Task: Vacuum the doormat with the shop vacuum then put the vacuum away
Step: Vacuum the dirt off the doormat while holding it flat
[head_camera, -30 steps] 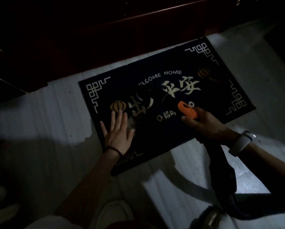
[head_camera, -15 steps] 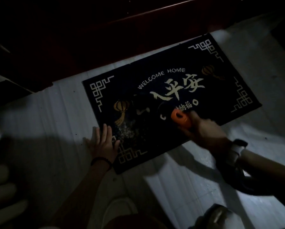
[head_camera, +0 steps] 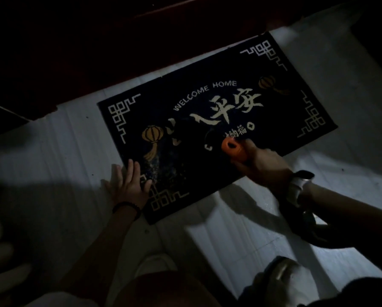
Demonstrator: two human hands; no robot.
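Your left hand point(head_camera: 128, 185) has slid off the doormat point(head_camera: 210, 127) middle to its near-left corner, fingers flat, half on the pale floor point(head_camera: 57, 151). Your right hand point(head_camera: 263, 167) still grips the orange vacuum nozzle point(head_camera: 233, 149), now nearer the mat's near edge.

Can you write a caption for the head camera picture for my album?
Left hand pressing the doormat corner flat while right hand runs the orange vacuum nozzle over it.
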